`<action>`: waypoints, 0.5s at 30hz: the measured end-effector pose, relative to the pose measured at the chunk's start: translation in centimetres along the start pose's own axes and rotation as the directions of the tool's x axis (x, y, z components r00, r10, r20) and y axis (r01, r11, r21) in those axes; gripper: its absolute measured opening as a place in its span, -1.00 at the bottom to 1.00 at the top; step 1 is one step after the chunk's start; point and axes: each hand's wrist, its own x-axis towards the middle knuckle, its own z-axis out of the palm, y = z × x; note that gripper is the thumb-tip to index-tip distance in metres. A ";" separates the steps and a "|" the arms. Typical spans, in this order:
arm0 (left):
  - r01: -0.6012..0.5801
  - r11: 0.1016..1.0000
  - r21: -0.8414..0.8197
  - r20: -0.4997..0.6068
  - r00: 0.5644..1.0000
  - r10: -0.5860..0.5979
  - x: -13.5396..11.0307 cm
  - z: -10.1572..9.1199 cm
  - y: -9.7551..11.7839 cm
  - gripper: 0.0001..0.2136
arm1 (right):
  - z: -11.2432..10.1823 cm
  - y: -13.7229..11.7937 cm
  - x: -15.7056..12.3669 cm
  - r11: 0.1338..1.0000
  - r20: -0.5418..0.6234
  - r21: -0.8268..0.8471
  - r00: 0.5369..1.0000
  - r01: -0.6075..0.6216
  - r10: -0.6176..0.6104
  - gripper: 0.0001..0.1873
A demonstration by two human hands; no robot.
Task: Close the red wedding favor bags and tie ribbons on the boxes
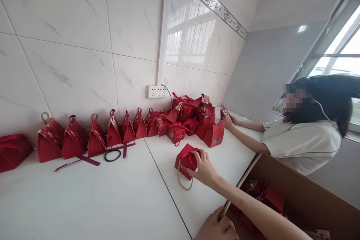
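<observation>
My right hand reaches out over the white table and is closed on a red gift box with a ribbon bow and a beige cord handle. The box sits on the table near the seam between two tabletops. My left hand is at the bottom edge of the view, its fingers closed on the flap of an open cardboard box that holds more red packages.
A row of red pyramid-shaped gift boxes stands along the tiled wall, with a loose red ribbon and a black ring in front. A pile of red boxes lies by the wall socket. A person on the right handles a small red box.
</observation>
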 end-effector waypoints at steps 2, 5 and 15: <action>-0.019 1.000 -0.013 -0.027 0.999 0.019 -0.1 -0.6 0.0 -0.94 | 0.4 -0.8 -1.6 1.000 0.024 0.005 1.000 -0.009 0.009 -0.36; -0.001 1.000 -0.025 -0.001 1.000 0.001 -0.3 -1.1 0.3 -0.92 | -1.0 -2.3 -3.1 0.999 0.166 0.028 0.986 0.026 -0.031 -0.29; 0.165 0.986 -0.025 0.145 0.977 -0.159 0.3 -0.3 1.2 -0.98 | -6.0 -1.9 6.1 0.993 0.183 -0.031 0.976 -0.114 0.118 -0.48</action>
